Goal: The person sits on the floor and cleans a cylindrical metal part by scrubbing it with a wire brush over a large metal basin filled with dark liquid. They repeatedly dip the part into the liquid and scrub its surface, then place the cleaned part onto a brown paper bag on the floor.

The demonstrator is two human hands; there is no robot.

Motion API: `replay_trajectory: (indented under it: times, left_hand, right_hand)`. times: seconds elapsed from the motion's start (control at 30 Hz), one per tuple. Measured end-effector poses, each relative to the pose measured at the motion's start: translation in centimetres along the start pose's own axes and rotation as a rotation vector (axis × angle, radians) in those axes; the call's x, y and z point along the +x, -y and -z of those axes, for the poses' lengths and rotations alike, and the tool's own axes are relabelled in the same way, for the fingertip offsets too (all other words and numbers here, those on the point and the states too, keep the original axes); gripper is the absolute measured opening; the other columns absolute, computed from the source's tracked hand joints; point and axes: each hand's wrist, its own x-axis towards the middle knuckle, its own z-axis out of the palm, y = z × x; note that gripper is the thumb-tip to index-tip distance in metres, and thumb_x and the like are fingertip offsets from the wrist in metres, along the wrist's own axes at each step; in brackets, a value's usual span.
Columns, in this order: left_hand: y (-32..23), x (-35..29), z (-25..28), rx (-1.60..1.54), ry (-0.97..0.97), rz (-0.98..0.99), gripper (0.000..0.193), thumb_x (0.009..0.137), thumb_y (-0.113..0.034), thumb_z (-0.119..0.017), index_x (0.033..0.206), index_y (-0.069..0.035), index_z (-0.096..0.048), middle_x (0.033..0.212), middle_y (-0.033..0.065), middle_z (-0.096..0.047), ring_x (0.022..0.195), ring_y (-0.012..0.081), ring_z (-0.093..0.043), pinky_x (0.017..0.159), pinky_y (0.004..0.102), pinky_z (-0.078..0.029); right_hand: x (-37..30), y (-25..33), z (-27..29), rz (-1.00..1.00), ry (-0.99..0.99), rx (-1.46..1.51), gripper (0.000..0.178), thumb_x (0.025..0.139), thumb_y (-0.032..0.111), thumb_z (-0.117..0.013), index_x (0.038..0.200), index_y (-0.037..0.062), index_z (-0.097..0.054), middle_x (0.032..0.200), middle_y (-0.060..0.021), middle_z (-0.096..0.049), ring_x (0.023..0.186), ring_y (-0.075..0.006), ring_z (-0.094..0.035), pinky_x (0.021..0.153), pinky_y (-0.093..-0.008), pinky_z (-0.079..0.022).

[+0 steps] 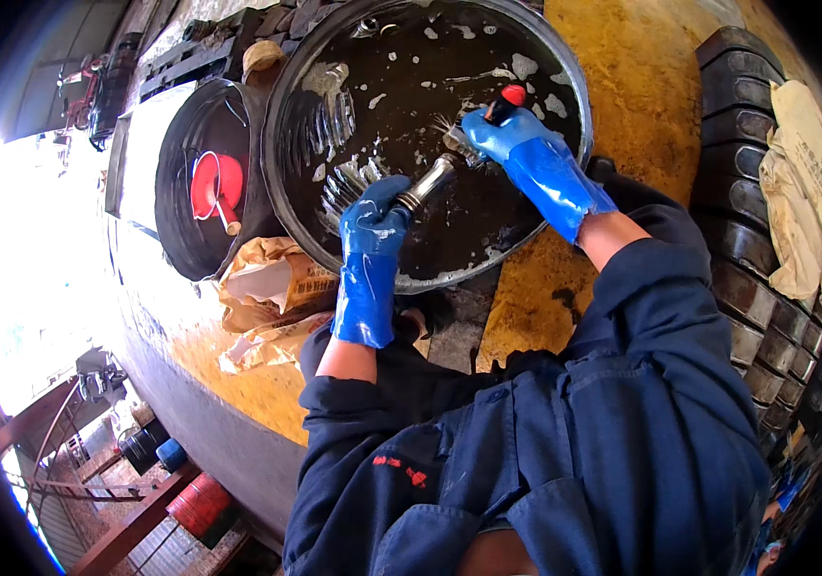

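Note:
Both my hands wear blue rubber gloves and are over a large round tub (274, 163) of dark liquid with patches of foam. My left hand (372, 223) is wrapped round one end of a shiny cylindrical metal part (430, 182), which tilts up to the right. In my right hand (507, 134) is a brush (463, 144) with pale bristles and a dark, red-ended handle. Its bristles are at the far end of the metal part; whether they touch I cannot tell. More metal pieces (365, 29) show at the tub's far edge.
Left of the tub stands a dark bucket (176, 192) with a red dipper (214, 187) inside. Torn paper sacks (276, 288) lie near the tub's lower left. Stacked dark metal parts (737, 182) line the right side, with a beige sack (799, 192) on top.

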Motion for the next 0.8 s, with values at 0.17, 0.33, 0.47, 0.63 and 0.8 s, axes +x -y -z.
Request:
replay_trajectory:
  times: [0.17, 0.33, 0.47, 0.63, 0.8]
  left_hand:
    - [-3.4, -0.2, -1.0, -0.622, 0.084, 0.272, 0.035, 0.095, 0.005, -0.057, 0.127, 0.000, -0.068, 0.115, 0.0096, -0.073, 0.095, 0.0153, -0.070, 0.084, 0.0264, -0.055]
    - [-2.0, -0.7, -2.7, -0.611, 0.142, 0.224, 0.041, 0.092, 0.005, -0.063, 0.132, 0.000, -0.065, 0.117, 0.0096, -0.072, 0.102, 0.0159, -0.068, 0.091, 0.0292, -0.055]
    - [-2.1, -0.2, -2.0, -0.695, 0.378, 0.406, 0.055, 0.093, -0.017, -0.075, 0.142, 0.000, -0.057, 0.122, 0.0119, -0.071, 0.105, 0.0189, -0.070, 0.093, 0.0322, -0.056]
    - [-4.1, 0.3, -0.5, -1.069, 0.566, 0.515, 0.076, 0.092, -0.029, -0.077, 0.154, 0.000, -0.043, 0.135, 0.0169, -0.065, 0.115, 0.0246, -0.069, 0.093, 0.0318, -0.056]
    - [-4.3, 0.3, 0.0, -1.028, 0.547, 0.549, 0.073, 0.092, -0.027, -0.078, 0.151, 0.001, -0.045, 0.132, 0.0144, -0.066, 0.115, 0.0217, -0.067, 0.096, 0.0329, -0.054]
  right_hand:
    - [-1.5, -1.0, -2.5, -0.037, 0.018, 0.709, 0.038, 0.091, 0.045, -0.072, 0.093, 0.0068, -0.073, 0.086, -0.0065, -0.070, 0.083, -0.0149, -0.067, 0.079, -0.0339, -0.053]
    - [-0.4, 0.4, -2.7, -0.177, -0.014, 0.679, 0.045, 0.090, 0.047, -0.073, 0.094, 0.0027, -0.073, 0.085, -0.0079, -0.070, 0.083, -0.0181, -0.066, 0.078, -0.0343, -0.052]
    - [-0.7, 0.7, -1.8, -0.097, -0.008, 0.483, 0.042, 0.091, 0.045, -0.073, 0.098, 0.0037, -0.071, 0.085, -0.0074, -0.068, 0.081, -0.0177, -0.064, 0.076, -0.0348, -0.051]
    - [-0.5, 0.3, -1.4, -0.086, -0.037, 0.278, 0.045, 0.090, 0.047, -0.073, 0.100, 0.0032, -0.073, 0.088, -0.0094, -0.070, 0.083, -0.0197, -0.065, 0.078, -0.0358, -0.051]
    - [0.3, 0.5, -1.9, -0.045, -0.010, 0.280, 0.053, 0.087, 0.053, -0.073, 0.100, 0.0018, -0.076, 0.094, -0.0132, -0.075, 0.087, -0.0235, -0.068, 0.083, -0.0370, -0.053]
